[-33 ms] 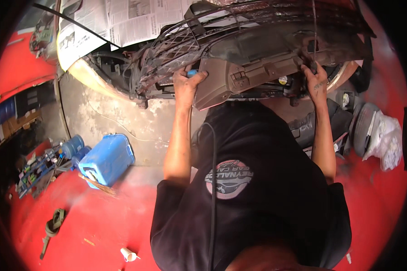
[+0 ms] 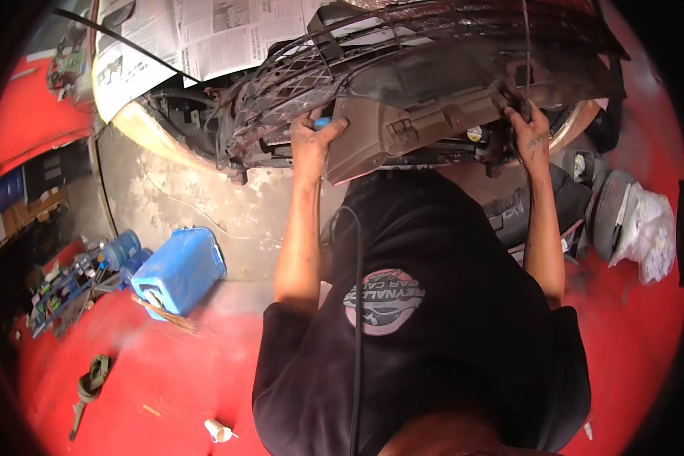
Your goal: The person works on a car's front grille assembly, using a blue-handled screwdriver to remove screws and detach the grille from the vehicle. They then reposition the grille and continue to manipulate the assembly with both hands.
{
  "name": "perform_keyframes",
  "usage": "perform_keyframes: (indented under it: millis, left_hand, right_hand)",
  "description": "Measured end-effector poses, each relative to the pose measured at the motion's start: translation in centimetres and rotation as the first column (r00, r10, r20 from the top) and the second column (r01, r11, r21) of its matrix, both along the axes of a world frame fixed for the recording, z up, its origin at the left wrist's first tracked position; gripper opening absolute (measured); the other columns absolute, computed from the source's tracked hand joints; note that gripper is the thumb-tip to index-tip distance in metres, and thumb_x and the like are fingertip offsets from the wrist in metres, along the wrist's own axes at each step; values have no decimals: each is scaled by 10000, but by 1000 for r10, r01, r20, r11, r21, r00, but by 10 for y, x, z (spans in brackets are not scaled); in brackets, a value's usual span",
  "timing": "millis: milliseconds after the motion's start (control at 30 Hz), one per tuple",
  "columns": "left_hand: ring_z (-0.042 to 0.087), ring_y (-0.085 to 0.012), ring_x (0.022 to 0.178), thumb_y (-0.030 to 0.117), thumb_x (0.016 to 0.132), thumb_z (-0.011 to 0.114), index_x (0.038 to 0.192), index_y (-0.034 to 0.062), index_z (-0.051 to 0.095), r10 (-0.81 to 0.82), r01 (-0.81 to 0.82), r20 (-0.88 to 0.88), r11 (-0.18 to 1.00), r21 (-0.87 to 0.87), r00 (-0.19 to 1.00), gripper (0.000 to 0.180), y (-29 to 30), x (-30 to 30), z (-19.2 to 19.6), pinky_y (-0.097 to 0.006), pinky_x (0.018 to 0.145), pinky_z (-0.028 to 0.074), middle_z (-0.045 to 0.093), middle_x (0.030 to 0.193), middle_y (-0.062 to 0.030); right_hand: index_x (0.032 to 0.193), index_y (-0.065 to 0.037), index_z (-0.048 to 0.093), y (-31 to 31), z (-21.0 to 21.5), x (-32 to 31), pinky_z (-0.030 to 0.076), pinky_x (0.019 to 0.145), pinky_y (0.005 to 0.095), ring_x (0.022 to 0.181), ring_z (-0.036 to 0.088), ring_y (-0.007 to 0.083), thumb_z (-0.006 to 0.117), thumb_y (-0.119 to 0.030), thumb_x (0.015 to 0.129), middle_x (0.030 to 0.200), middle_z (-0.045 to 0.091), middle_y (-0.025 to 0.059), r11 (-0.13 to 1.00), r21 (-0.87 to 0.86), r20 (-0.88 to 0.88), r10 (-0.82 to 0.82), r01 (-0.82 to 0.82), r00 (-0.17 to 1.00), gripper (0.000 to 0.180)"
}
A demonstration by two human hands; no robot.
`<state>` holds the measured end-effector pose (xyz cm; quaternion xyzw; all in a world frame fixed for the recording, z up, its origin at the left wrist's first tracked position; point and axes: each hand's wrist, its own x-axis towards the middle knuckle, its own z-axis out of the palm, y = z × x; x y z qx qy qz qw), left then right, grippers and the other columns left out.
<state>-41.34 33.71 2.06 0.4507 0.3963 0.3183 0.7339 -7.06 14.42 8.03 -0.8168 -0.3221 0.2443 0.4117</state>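
A large dark bumper cover with a meshed grille [image 2: 323, 49] hangs at the front of a vehicle, and a brown-grey plastic panel [image 2: 368, 137] runs along its near side. My left hand [image 2: 315, 140] is closed at the panel's left end, its thumb toward the panel. A small blue object [image 2: 322, 122] shows between thumb and fingers; its kind is hidden. My right hand [image 2: 530, 133] grips the right part of the bumper cover, thumb on the near side and fingers partly hidden. Both forearms reach straight forward.
Newspaper sheets [image 2: 213, 38] cover the area behind the grille. A blue bin [image 2: 178, 270] stands at left near water jugs and a cluttered rack [image 2: 61, 296]. A white cup [image 2: 218, 431] lies on the red floor [image 2: 152, 372]. A tire [image 2: 609, 213] and plastic bag [image 2: 646, 235] sit at right.
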Motion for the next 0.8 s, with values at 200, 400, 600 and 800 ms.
perform_keyframes:
  millis: [200, 400, 600, 800]
  left_hand:
    - [697, -180, 832, 12, 722, 734, 1117, -68, 699, -54, 50, -78, 997, -50, 995, 404, 26, 3, -13, -278, 772, 546, 731, 1018, -114]
    - [652, -158, 722, 43, 709, 759, 987, -52, 725, 37, -38, -144, 999, -7, 989, 296, 17, 7, -7, -292, 699, 529, 710, 879, -86]
    - [667, -163, 770, 45, 721, 771, 1002, -38, 738, 44, -39, -189, 999, 26, 981, 294, 18, 8, 2, -290, 731, 533, 720, 920, -95]
    - [662, -161, 699, 80, 744, 792, 989, -52, 745, 64, -83, -300, 995, -53, 952, 282, 14, 13, 10, -287, 712, 537, 722, 839, -75]
  right_hand:
    - [1313, -8, 673, 8, 2, 0, 490, 836, 242, 911, 629, 88, 617, -32, 886, 1122, 758, 57, 999, -45, 22, -11, 12, 1000, 431]
    - [1288, -11, 686, 6, -12, 9, 427, 598, 208, 630, 489, 30, 584, -8, 836, 1054, 768, 15, 1000, 25, 89, -19, 17, 996, 463]
    - [1259, -14, 697, 7, -6, 12, 481, 729, 221, 769, 587, 59, 592, -37, 847, 1038, 765, 31, 998, -61, -19, 15, -16, 1000, 426]
    - [1271, -31, 684, 4, -17, 31, 514, 824, 273, 866, 655, 133, 615, -96, 854, 1078, 756, 72, 993, 13, -28, 116, -116, 993, 428]
